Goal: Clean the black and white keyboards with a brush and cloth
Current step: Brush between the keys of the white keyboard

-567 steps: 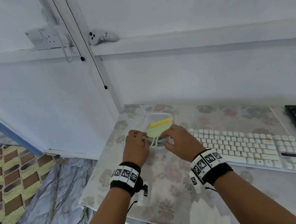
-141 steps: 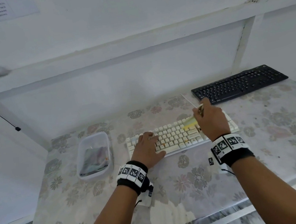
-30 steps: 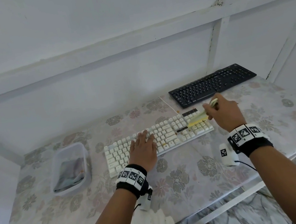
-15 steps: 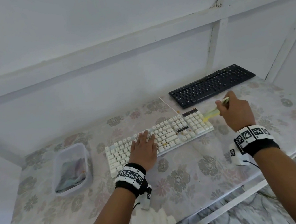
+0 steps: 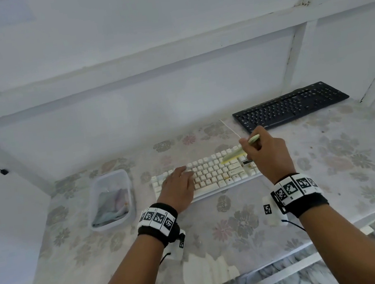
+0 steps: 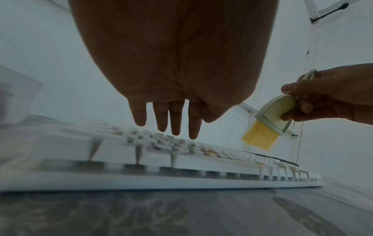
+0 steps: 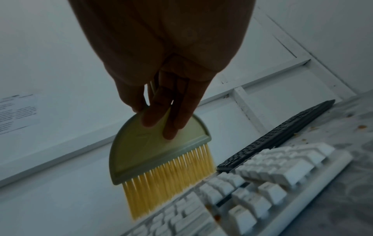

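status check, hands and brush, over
Left hand flat on the white keyboard, steadying it. Right hand grips the brush, bristles just over the keys. Black keyboard untouched behind. Nothing in the way.

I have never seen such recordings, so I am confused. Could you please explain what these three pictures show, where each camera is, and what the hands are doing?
No machine here: a person works with bare hands and wears three cameras. The wide picture comes from the head, looking down at a flowered table. The other two come from the wrists and look along each hand.

On the table lie a white keyboard, a black keyboard farther back on the right, and a clear plastic tub with a cloth inside.

The left hand rests flat on the white keyboard, its fingers straight. The right hand grips a small brush with yellow bristles, held just over the white keys; whether they touch is unclear.
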